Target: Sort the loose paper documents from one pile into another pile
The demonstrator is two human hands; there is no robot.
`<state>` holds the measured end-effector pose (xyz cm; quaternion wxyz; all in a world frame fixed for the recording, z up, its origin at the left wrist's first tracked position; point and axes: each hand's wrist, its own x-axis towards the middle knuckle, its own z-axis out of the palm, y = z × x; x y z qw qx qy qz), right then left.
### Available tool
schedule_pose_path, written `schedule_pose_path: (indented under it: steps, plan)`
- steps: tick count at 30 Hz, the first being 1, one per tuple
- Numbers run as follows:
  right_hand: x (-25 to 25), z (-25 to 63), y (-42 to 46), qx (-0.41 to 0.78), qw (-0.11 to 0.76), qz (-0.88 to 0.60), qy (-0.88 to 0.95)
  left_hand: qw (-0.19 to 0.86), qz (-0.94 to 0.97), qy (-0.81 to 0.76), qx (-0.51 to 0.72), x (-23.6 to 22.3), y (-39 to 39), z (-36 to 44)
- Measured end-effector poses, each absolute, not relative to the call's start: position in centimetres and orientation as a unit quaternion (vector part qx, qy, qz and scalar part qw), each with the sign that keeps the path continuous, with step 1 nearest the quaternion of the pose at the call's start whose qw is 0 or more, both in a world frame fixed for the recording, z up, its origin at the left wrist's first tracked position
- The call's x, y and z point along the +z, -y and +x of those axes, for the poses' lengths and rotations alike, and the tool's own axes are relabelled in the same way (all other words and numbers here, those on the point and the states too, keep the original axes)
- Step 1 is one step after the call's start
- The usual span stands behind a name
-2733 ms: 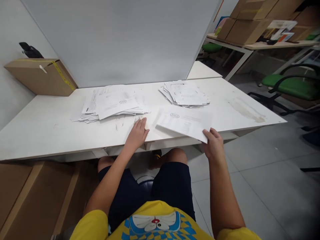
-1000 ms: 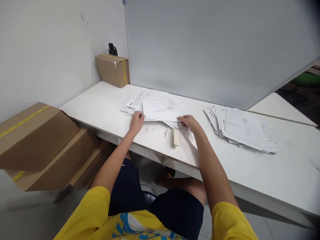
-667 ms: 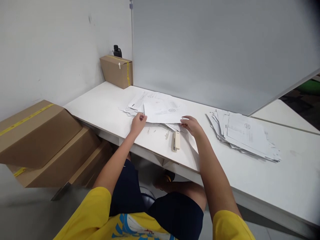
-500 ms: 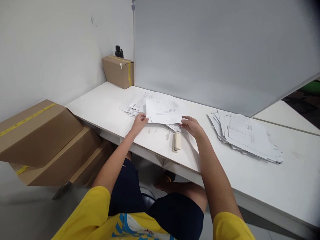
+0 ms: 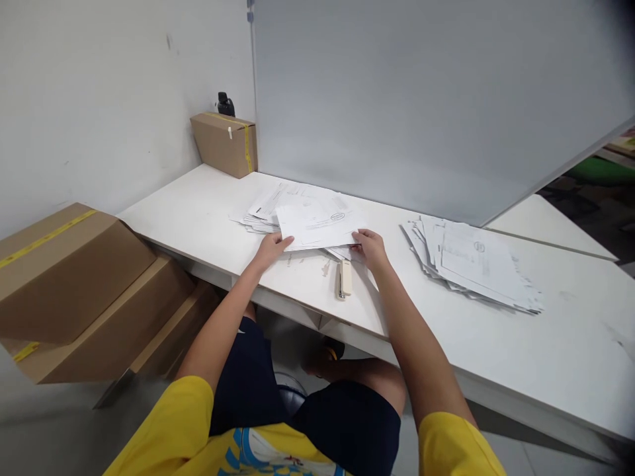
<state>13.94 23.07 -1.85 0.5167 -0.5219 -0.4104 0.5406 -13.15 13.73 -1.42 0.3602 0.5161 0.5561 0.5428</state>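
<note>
Printed paper sheets (image 5: 317, 225) with an oval stamp mark are held between my hands, over a loose paper pile (image 5: 280, 198) on the white table. My left hand (image 5: 272, 250) is closed on their near left corner, thumb on top. On the near right edge, my right hand (image 5: 370, 247) pinches the same sheets. How many sheets I hold cannot be made out. A cream stapler (image 5: 344, 280) lies just in front of the papers, left of my right wrist.
A larger paper stack (image 5: 471, 261) lies to the right on the white table (image 5: 501, 344). At the back left stands a cardboard box (image 5: 223, 145), with a black bottle (image 5: 225, 104) behind it. More cardboard boxes (image 5: 74, 277) sit beside the table's left end. A grey panel (image 5: 421, 99) rises behind.
The camera view has shifted slightly. My right hand's fingers have come further onto the sheets' right edge, thumb now on top. My left hand keeps its hold; the stapler stays put.
</note>
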Motion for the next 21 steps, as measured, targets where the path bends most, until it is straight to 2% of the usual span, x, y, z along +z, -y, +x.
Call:
schedule_pose_path:
  steps: [8, 21]
  plan:
    - [-2.1, 15.6, -23.9, 0.515, 0.555, -0.527, 0.387, 0.355, 0.486, -0.551, 0.578, -2.3, -14.3, -13.4]
    - [-2.4, 14.9, -23.8, 0.538, 0.506, -0.54, 0.405, 0.366, 0.447, -0.563, 0.591, -3.3, -15.3, -13.9]
